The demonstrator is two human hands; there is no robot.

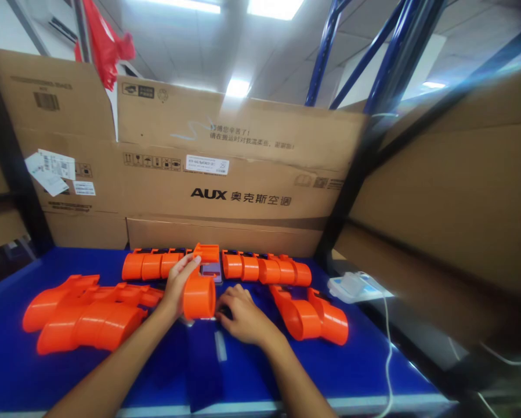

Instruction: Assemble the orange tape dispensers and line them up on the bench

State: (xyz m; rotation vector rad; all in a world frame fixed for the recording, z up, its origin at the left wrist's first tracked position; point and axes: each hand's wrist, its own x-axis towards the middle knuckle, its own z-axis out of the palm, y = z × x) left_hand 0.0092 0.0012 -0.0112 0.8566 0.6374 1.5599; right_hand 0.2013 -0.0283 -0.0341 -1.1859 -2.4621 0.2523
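My left hand grips an orange plastic tube-shaped part and holds it upright on the blue table. My right hand rests just right of that part, fingers curled over a small dark piece that I cannot make out. Behind the held part lies a small purple-grey block. Rows of similar orange parts lie at the back left and back right.
More orange parts are piled at the left and lie at the right. Large cardboard boxes wall the back and right side. A white device with a cable sits at the table's right edge.
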